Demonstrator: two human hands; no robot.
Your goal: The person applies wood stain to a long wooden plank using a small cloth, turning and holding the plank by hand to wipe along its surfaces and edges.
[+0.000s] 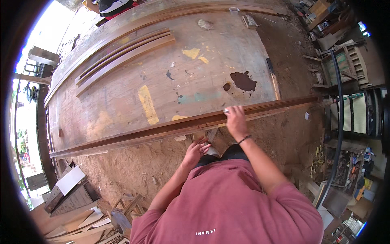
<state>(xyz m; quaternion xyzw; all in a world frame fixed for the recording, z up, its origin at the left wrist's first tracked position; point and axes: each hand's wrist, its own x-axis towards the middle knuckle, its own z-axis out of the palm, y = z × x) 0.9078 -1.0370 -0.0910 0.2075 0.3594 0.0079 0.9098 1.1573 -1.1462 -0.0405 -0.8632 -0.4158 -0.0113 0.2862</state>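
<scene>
A long, dark brown wooden strip (pixel 162 130) with grooves along its length lies across the near edge of the worktable, its right end reaching past the tabletop. My right hand (pixel 235 121) is closed over the strip right of its middle. Between its fingertips shows a small pale object (pixel 226 111), too small to name. My left hand (pixel 196 153) hangs on the near side of the strip, in front of my body. Its fingers are loosely bent and apart, with nothing visible in them.
The stained worktable (pixel 122 114) carries more wooden strips (pixel 126 63) at the back left, a dark wet spill (pixel 243 81), a clear cup (pixel 234 10) and a small block (pixel 250 21). Wood scraps (pixel 75 189) lie lower left. Cluttered shelves (pixel 353 166) stand at right.
</scene>
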